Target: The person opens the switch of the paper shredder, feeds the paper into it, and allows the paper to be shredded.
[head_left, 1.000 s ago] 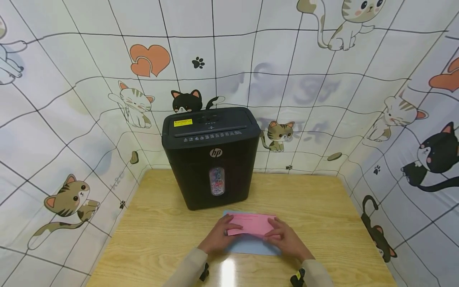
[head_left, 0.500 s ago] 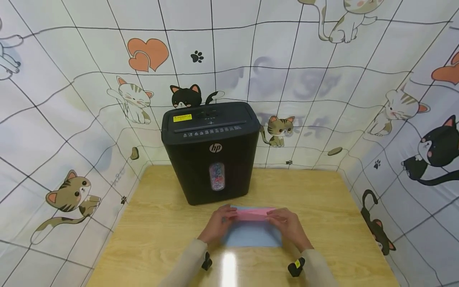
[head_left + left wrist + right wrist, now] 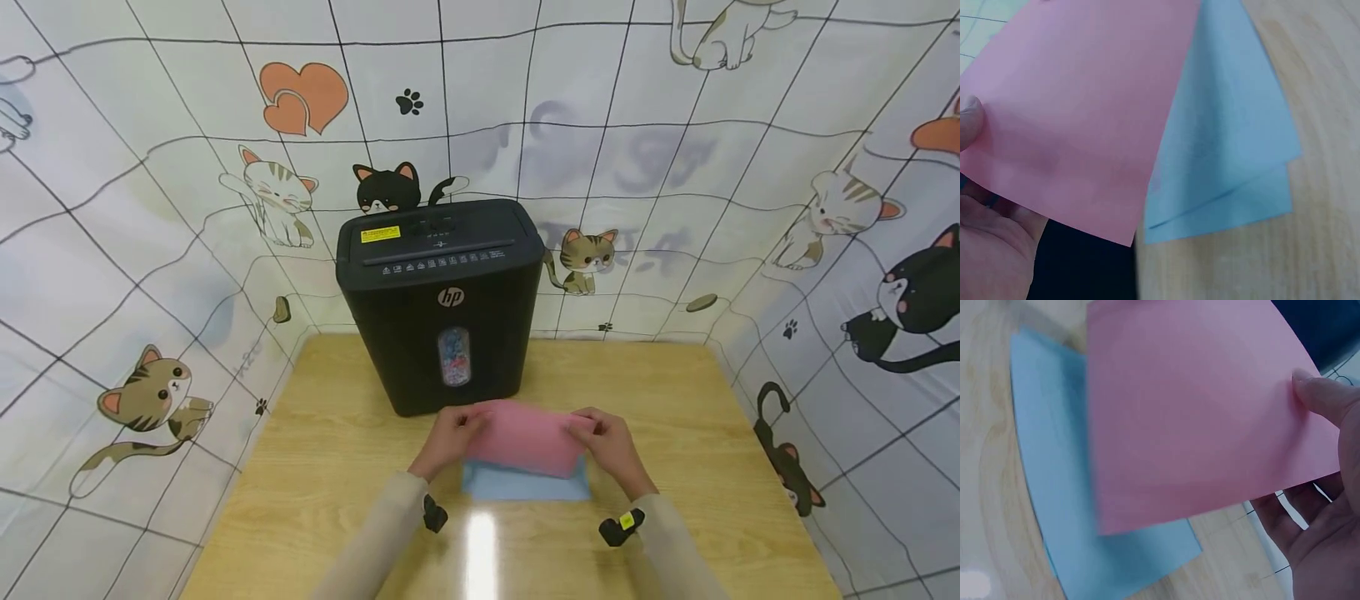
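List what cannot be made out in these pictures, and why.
Head view: far part of the blue paper, behind the pink paper.
Head view: wording on the yellow label, too small.
Left wrist view: part of the left hand, cut off by the left edge.
Right wrist view: ends of the lower fingers on the right hand, behind the pink paper.

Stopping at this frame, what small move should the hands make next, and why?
Probably lift the pink paper toward the feed slot of the HP paper shredder. The left hand and right hand pinch it near opposite ends, it is in front of the shredder and below the slot, and coloured shreds show in the shredder's window.
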`<state>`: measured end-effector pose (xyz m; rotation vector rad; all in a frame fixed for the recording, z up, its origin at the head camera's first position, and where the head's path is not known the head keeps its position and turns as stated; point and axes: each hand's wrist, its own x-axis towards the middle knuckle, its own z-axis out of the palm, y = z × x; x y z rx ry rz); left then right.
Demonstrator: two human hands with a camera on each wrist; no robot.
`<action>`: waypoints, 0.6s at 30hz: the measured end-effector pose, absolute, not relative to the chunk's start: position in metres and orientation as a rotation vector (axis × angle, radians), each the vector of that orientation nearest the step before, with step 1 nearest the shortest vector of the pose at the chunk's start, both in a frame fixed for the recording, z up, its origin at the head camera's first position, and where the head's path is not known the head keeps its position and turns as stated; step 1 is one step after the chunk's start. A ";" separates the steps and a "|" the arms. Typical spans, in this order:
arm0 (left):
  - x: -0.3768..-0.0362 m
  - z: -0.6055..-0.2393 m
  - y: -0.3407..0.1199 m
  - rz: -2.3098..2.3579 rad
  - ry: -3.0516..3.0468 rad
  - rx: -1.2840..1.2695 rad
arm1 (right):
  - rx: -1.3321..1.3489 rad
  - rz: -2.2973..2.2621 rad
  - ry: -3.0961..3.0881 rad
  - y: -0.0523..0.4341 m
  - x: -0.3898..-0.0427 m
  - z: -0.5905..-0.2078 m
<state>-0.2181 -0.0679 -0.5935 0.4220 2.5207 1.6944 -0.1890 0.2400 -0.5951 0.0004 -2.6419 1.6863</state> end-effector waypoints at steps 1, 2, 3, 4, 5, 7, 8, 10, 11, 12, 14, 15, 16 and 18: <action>-0.219 -0.591 -0.068 1.713 2.500 0.401 | -0.023 1.714 -2.638 0.240 -0.190 -0.594; -0.219 -0.588 -0.068 1.731 2.485 0.384 | -0.050 1.738 -2.634 0.240 -0.190 -0.593; -0.220 -0.586 -0.067 1.755 2.466 0.370 | -0.067 1.761 -2.632 0.241 -0.191 -0.591; -0.221 -0.583 -0.067 1.782 2.448 0.363 | -0.077 1.783 -2.630 0.241 -0.191 -0.590; -0.221 -0.581 -0.067 1.806 2.431 0.355 | -0.079 1.806 -2.629 0.241 -0.191 -0.588; -0.222 -0.577 -0.067 1.849 2.400 0.342 | -0.069 1.842 -2.627 0.242 -0.191 -0.585; -0.223 -0.575 -0.068 1.862 2.390 0.332 | -0.050 1.843 -2.638 0.242 -0.190 -0.583; -0.224 -0.571 -0.069 1.881 2.380 0.319 | -0.012 1.847 -2.649 0.243 -0.190 -0.579; -0.225 -0.568 -0.069 1.885 2.380 0.315 | -0.002 1.855 -2.650 0.243 -0.190 -0.577; -0.225 -0.565 -0.070 1.889 2.379 0.309 | 0.005 1.859 -2.650 0.243 -0.191 -0.574; -0.227 -0.557 -0.071 1.890 2.379 0.302 | 0.000 1.869 -2.645 0.243 -0.193 -0.568; -0.227 -0.553 -0.072 1.895 2.375 0.298 | -0.001 1.867 -2.643 0.243 -0.194 -0.564; -0.229 -0.550 -0.072 1.898 2.373 0.295 | -0.004 1.866 -2.637 0.242 -0.195 -0.561; -0.232 -0.542 -0.073 1.908 2.360 0.274 | -0.014 1.857 -2.625 0.241 -0.199 -0.553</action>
